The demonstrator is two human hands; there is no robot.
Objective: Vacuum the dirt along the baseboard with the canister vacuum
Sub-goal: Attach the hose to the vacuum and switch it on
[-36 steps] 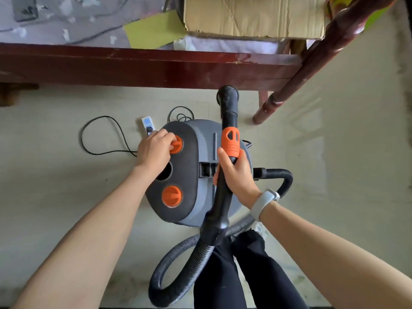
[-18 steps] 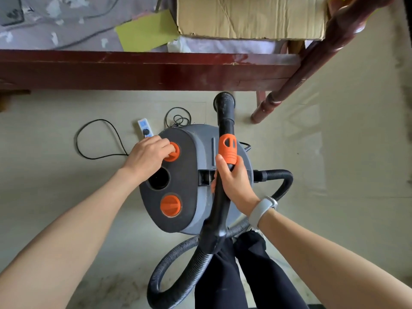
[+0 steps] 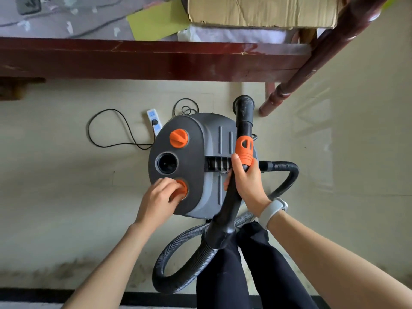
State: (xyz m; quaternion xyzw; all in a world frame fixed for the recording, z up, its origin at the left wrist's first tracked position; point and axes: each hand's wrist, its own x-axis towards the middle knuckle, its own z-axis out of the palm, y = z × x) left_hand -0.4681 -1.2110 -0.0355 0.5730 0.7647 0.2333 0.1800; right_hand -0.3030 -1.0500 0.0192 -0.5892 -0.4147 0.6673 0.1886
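Two bare hands were at work over the canister vacuum [image 3: 209, 166]. The left hand [image 3: 159, 200] had its fingers curled around the nearer orange knob [image 3: 183, 189] on the dark top panel, gripping it. The right hand [image 3: 246, 186] was wrapped around the black wand [image 3: 231, 197] just below its orange collar [image 3: 244, 150], thumb lying along the tube; a pale wristband [image 3: 273, 209] sat on that wrist. The wand ran away from the body across the grey housing, and its open nozzle [image 3: 243, 104] ended just past the far edge of the canister, near the floor.

Between the two knobs lay a round dark port [image 3: 166, 162], with the farther orange knob [image 3: 179, 138] untouched beyond it. The ribbed hose [image 3: 178, 248] looped from the base of the wand down past the dark trouser legs [image 3: 240, 275] and around, and another stretch arched out from the right side of the canister.

The vacuum stood on pale flooring [image 3: 66, 186]. A white power strip [image 3: 154, 121] lay just beyond its far left edge, a black cord [image 3: 107, 130] curling off to the left. Smudges of dirt [image 3: 66, 273] darkened the floor near the black strip at the bottom edge of the view. Farther off ran a dark red wooden rail [image 3: 133, 61], a turned wooden leg [image 3: 312, 63] slanting at the right, and a cardboard box [image 3: 260, 12] above them.
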